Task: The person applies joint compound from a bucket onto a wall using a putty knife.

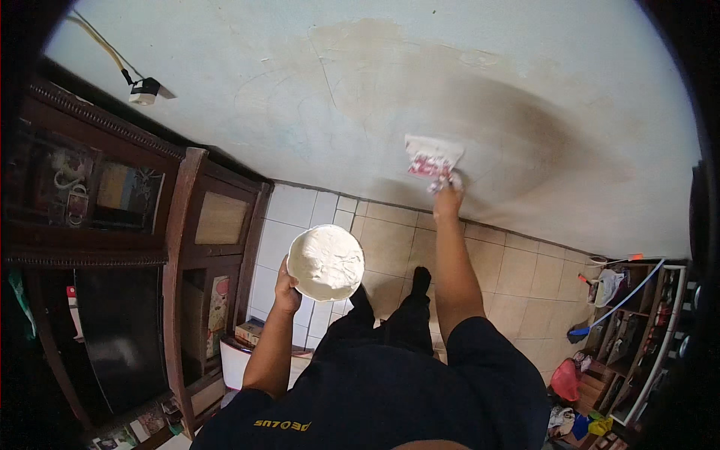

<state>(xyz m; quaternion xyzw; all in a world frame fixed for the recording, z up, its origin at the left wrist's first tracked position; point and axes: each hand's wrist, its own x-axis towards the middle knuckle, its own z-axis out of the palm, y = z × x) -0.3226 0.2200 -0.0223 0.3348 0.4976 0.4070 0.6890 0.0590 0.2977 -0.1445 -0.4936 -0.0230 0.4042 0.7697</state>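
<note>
My left hand (287,289) grips the side of a round white tub (298,251). White, thick putty (331,262) with a rough surface lies inside it. Stretched forward, my right hand (448,189) is closed on a putty scraper (433,159), reddish in the middle and smeared with white; white putty also coats the fingers. The scraper's wide edge points up the wall (360,142) and seems to lie on it, though motion blurs it a little. Beige-brown patches and faint curved strokes mark the pale wall around and above the scraper.
A dark wooden cabinet (176,262) with a black screen (120,345) stands at the left. A socket (144,91) hangs on a cable at upper left. To the right are a shelf rack (637,330), a blue-handled broom (581,332) and a red bag (566,381). Tiles (517,277) cover the floor.
</note>
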